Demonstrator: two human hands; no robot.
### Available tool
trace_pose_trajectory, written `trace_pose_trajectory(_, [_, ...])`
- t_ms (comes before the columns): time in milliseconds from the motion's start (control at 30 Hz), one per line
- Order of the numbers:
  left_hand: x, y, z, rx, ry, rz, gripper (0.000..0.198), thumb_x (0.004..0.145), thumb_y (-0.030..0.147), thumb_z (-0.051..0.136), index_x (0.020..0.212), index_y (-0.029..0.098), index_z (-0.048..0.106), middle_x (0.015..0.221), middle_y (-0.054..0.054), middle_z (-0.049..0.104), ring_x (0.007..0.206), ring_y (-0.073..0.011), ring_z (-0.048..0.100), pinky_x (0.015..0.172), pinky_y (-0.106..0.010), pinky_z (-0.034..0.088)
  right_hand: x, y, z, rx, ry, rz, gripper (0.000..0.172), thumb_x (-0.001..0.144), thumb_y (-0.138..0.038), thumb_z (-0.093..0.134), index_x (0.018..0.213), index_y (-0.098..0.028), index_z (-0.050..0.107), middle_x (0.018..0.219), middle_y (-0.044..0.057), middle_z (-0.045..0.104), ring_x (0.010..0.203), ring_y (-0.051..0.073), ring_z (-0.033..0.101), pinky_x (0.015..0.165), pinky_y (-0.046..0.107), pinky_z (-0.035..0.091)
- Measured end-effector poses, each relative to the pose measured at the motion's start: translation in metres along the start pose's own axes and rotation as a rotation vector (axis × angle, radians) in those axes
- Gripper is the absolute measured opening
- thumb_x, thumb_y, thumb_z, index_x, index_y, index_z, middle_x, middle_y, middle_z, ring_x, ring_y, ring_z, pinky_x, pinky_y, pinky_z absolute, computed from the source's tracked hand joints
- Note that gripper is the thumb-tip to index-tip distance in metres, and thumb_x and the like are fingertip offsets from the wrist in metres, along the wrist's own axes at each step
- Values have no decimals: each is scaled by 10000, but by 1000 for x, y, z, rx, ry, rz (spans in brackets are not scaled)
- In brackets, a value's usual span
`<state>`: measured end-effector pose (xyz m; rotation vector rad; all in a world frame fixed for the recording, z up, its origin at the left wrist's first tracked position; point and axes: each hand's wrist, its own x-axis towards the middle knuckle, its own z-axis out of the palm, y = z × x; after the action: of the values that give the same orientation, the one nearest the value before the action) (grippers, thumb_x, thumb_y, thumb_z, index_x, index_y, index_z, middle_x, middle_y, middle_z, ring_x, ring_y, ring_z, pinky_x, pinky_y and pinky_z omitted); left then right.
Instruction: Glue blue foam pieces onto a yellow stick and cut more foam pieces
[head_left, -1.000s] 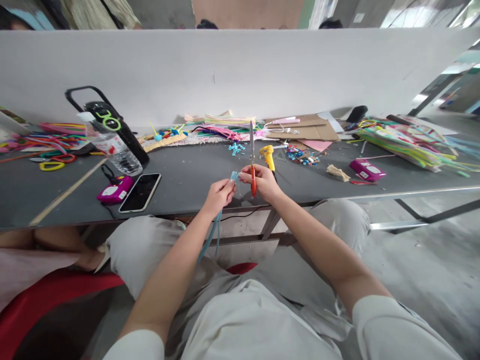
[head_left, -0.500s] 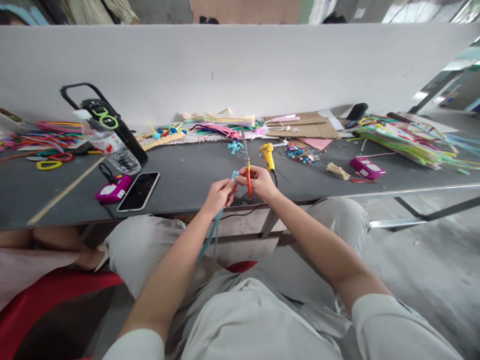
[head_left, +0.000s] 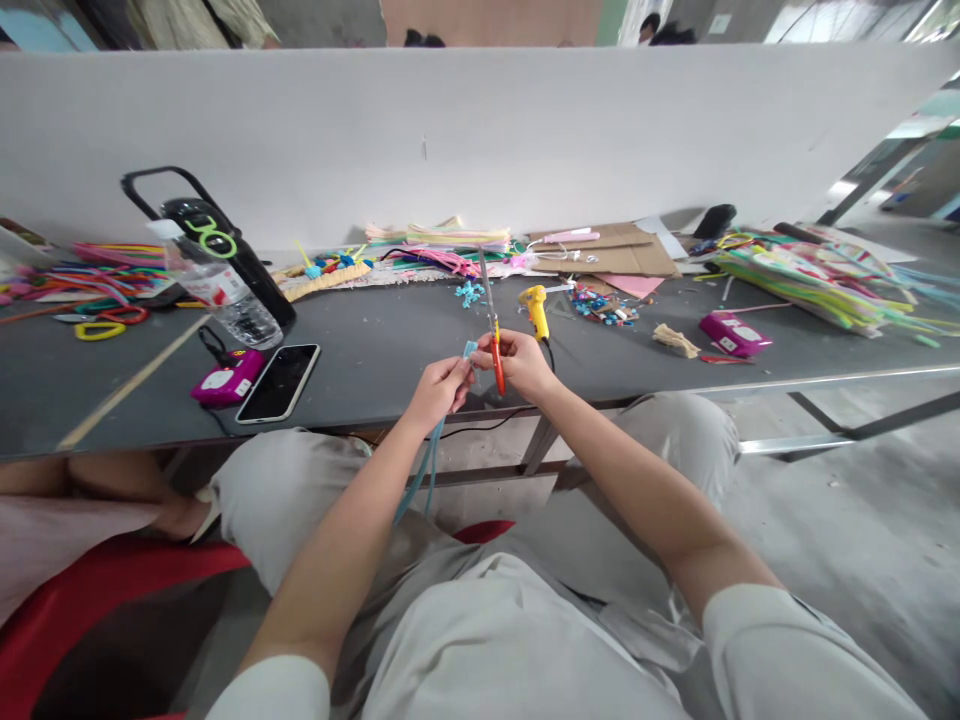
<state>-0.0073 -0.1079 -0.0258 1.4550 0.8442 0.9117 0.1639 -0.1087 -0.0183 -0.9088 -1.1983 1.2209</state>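
A dark grey table [head_left: 360, 345] stretched across the scene, with a bundle of coloured stems [head_left: 817, 285] at its far right, flat cardboard [head_left: 626, 260] left of that, and a black flask [head_left: 259, 280] leaning at the left. Light-blue strips [head_left: 424, 470] hung in the middle, at the table's near edge, their long axis running from near left, below the tabletop, to far right, where their ends pointed. Just right of those ends were scissors [head_left: 498, 368], handles near, long axis near to far, tips pointing far and slightly left. The left hand [head_left: 439, 388] pinched the strips between closed thumb and fingers, the ends poking out beyond them. The right hand [head_left: 523, 366] was curled around the red handles, its fingertips close to the strip ends; whether they touched could not be told. A phone [head_left: 279, 384] lay near left, a yellow glue gun [head_left: 536, 308] farther off to the right of the scissors, and small blue pieces [head_left: 470, 293] on the far side.
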Motion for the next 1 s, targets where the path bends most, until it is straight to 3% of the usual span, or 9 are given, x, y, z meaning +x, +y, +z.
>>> trace_pose_trajectory(500, [1,2,0,98,-81,-7,453,886,584,589,789,142,617,468,69,386,370,-50,315,393,-208,204,2,5,-1,-19,25,-17,434,545,-379,907,829,-175,650,686,-22,627,620,140,593,580,281,481])
trace_pose_trajectory(633, [1,1,0,170,-38,25,426,901,549,582,786,141,621,485,33,490,392,-52,352,402,-203,230,3,4,0,-46,30,-44,414,559,-379,899,807,-179,634,684,-22,623,621,147,603,599,297,496])
trace_pose_trajectory(800, [2,0,-1,86,-55,-13,387,865,535,627,832,149,615,615,-29,655,383,-61,410,371,-204,272,2,5,-3,-96,20,-66,400,579,-369,888,817,-176,631,680,-25,611,597,137,573,571,288,470])
trace_pose_trajectory(1000, [0,1,-6,140,-76,-48,360,849,496,647,827,136,647,752,-74,725,451,-85,525,403,-212,376,1,4,-2,-140,8,-53,419,571,-380,885,819,-164,626,695,-18,624,604,133,578,589,282,491])
